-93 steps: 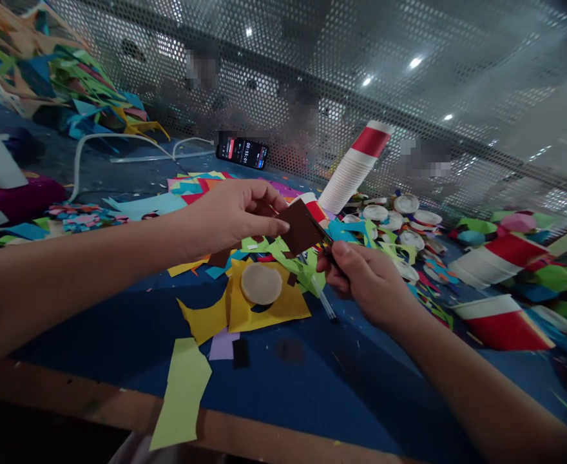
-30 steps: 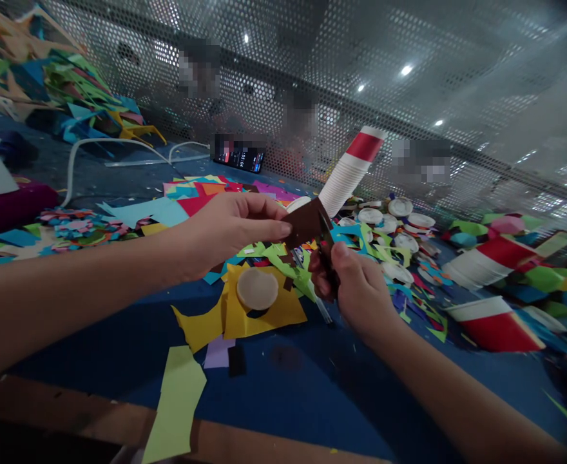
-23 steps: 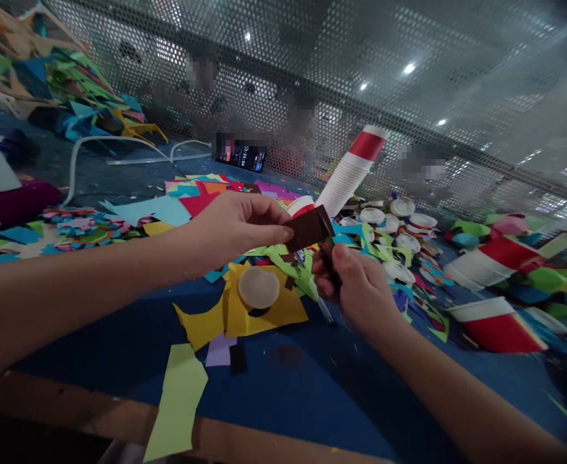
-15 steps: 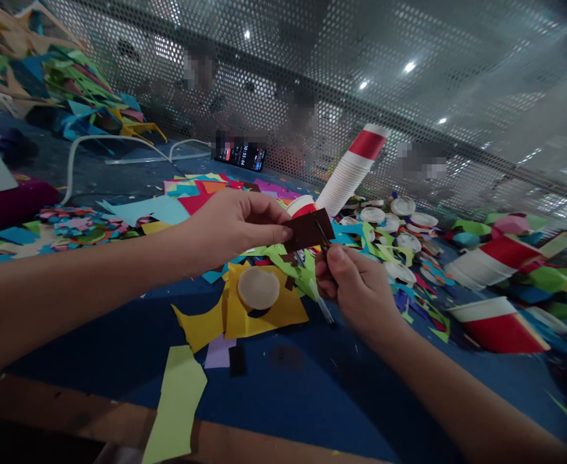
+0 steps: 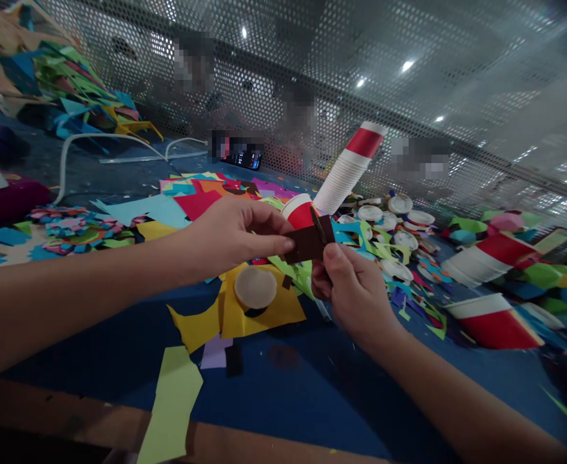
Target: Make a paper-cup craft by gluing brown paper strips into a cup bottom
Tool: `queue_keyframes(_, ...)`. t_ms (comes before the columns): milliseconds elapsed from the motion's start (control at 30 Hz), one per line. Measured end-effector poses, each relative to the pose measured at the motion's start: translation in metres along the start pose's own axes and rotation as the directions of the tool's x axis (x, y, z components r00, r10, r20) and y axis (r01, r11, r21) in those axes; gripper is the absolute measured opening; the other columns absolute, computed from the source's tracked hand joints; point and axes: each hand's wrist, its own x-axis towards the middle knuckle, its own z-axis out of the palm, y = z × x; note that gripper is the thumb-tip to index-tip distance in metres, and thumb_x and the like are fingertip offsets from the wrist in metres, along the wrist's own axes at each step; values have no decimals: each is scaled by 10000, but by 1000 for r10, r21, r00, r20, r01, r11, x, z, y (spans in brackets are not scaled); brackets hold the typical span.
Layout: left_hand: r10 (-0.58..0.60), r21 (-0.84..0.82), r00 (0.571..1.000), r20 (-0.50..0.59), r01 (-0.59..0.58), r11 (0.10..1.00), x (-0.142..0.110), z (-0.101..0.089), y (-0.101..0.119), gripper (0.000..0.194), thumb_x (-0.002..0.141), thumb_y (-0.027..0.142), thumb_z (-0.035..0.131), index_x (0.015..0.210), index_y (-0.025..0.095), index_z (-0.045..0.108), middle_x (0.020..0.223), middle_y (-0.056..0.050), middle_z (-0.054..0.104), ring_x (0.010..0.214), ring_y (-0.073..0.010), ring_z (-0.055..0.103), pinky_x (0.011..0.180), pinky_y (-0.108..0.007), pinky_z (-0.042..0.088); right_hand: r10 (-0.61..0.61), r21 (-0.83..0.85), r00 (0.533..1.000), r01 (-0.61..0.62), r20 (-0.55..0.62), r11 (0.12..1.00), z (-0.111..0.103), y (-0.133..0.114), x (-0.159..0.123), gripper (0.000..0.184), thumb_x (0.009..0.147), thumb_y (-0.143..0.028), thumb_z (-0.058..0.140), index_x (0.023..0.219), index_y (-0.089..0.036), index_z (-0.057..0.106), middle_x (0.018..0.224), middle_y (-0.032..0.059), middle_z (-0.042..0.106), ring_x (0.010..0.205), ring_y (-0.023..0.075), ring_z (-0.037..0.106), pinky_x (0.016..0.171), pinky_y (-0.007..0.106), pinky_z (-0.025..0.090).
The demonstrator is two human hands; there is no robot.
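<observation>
A small piece of dark brown paper [image 5: 305, 243] is pinched at its left edge between the thumb and fingers of my left hand [image 5: 235, 233]. My right hand [image 5: 355, 293] is closed around scissors [image 5: 318, 224], whose dark blades lie across the paper's right part; the handles are mostly hidden in my fingers. Just behind the paper stands a red and white paper cup [image 5: 299, 209]. Below my hands, a round beige disc [image 5: 256, 288] rests on yellow paper [image 5: 232, 322] with a cut-out hole beside it.
A tall stack of paper cups [image 5: 346, 171] leans at the back, near a phone [image 5: 242, 158]. More cups [image 5: 493, 258] lie to the right, with one cup [image 5: 496, 322] nearer. Coloured scraps and paper flowers [image 5: 78, 229] cover the left; a pale green strip [image 5: 171, 399] overhangs the front edge.
The scissors' blades have swung upward across the brown paper and now reach above its top edge. The paper has tilted slightly; both hands stay in nearly the same place.
</observation>
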Motion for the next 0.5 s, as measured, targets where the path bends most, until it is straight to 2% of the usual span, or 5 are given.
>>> queue_keyframes(100,10,-21,1000,17,-9,1000,1,0,-3,22,757,196,692,737,191,700,496,78,545,360,-28,370,391,-153,276,30,37,1000,-29,-10,999,-1,1,1,527,800,-684,656,642,-202,514,525,-64,382,429,58,296,393,205,241)
queue_keyframes(167,-2,-32,1000,15,3,999,3,-1,-6,81,777,181,678,850,196,709,551,75,600,333,-13,307,367,-155,241,50,24,998,-49,-49,999,-4,0,3,526,804,-713,622,673,-208,555,487,-65,381,416,72,303,392,219,245)
queue_keyframes(300,-46,22,998,53,45,999,8,-11,-10,312,770,212,701,1079,241,661,777,40,712,350,-21,388,370,-158,286,33,-211,988,-66,-153,975,-20,-2,11,570,852,-742,506,716,-204,640,507,-18,489,446,106,398,425,257,291)
queue_keyframes(400,-137,145,977,165,113,983,11,-23,-10,252,733,300,732,973,245,677,735,38,674,366,-56,447,369,-181,325,36,-473,983,-120,-181,873,-34,0,18,621,881,-745,419,713,-199,663,561,5,531,491,122,464,470,276,339)
queue_keyframes(500,-265,257,925,273,196,946,14,-33,-9,182,680,346,753,803,219,713,640,15,623,446,-106,504,407,-206,373,56,-653,985,-151,-164,742,-43,2,25,672,911,-736,322,710,-196,666,567,11,542,518,137,501,511,285,369)
